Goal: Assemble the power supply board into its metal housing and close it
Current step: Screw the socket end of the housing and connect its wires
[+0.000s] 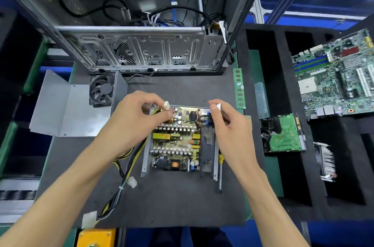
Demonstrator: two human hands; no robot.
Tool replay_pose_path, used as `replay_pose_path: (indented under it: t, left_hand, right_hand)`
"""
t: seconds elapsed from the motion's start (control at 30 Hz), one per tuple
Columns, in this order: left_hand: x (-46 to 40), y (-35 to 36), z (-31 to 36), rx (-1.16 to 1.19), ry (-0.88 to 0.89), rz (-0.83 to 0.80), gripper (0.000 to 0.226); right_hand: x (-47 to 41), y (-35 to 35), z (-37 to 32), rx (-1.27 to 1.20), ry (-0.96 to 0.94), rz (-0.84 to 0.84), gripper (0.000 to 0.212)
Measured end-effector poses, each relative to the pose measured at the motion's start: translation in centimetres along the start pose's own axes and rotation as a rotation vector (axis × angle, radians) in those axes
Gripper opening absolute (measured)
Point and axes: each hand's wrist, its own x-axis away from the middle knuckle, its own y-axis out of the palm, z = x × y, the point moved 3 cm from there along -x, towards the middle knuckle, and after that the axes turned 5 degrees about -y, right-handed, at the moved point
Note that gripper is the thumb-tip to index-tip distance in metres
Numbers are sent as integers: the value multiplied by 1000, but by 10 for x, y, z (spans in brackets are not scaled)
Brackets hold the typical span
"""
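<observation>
Left hand [139,117] pinching white connector [166,105], right hand [228,123] pinching another white plug [218,107], keeping leads off the board [176,141] sitting in housing [146,157].

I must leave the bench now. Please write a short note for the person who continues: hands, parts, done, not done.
Left hand: pinches a white connector over the board's far left corner.
Right hand: pinches a small white piece at the far right corner.
Power supply board: sits inside the open metal housing.
Cover: lies apart, to the left.
Screwdriver: right of the housing.
Left: close the housing.
</observation>
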Motion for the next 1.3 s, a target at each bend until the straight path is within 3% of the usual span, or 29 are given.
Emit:
replay_pose_path:
  t: [0.13,0.27,0.7,1.0,1.2,1.3]
  left_hand:
    - [6,-5,1,4,32,57,7]
    - [14,-4,1,-52,36,45,6]
    - [29,-2,5,-63,41,65,13]
    - [39,2,12,-67,85,56,14]
    - [44,14,32,-328,357,77,23]
    - [48,24,43,-373,453,-13,16]
  right_hand:
    - [4,-4,-8,-63,-67,78,15]
    - [9,-8,-9,-89,-83,53,13]
    - [27,-2,-3,-58,-123,-89,51]
    - [33,1,-1,-135,-199,-42,50]
    - [33,3,3,-163,-290,31,46]
    - [35,4,5,-192,-318,52,46]
